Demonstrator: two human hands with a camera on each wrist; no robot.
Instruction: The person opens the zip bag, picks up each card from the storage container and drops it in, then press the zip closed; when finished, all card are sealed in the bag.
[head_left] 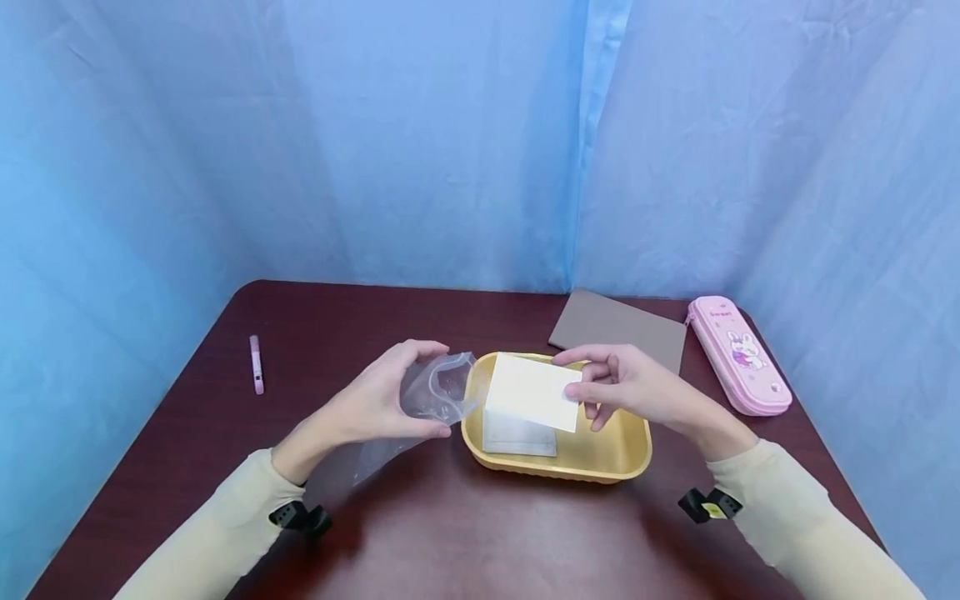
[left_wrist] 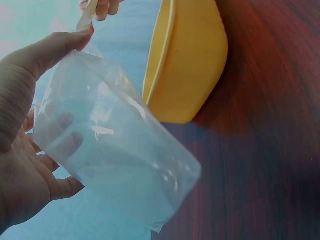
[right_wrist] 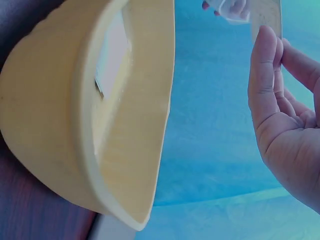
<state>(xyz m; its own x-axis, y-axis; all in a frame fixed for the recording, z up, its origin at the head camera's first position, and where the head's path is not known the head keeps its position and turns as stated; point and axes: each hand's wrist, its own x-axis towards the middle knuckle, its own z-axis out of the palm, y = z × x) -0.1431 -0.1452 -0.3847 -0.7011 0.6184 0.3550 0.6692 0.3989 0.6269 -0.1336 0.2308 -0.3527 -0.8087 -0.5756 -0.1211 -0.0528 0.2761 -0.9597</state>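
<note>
My left hand (head_left: 375, 400) holds a clear plastic zip bag (head_left: 442, 387) between thumb and fingers, its mouth gaping toward the right. In the left wrist view, the bag (left_wrist: 115, 135) looks empty and hangs in front of several fingers. Between the right hand's (head_left: 630, 383) thumb and fingers is pinched a white card (head_left: 531, 392), raised over a yellow plastic basket (head_left: 600, 477). The card's left edge is close to the bag's mouth. Beneath it, another white card or small stack (head_left: 519, 437) lies in the basket's left part, partly hidden.
Behind the basket at the right lies a flat grey-brown sheet or folder (head_left: 618, 329). A pink pencil case (head_left: 738, 354) with a rabbit print is at the table's right edge. Far left is a pink-and-white pen (head_left: 257, 365). Blue curtains (head_left: 450, 150) surround the dark red table (head_left: 480, 533).
</note>
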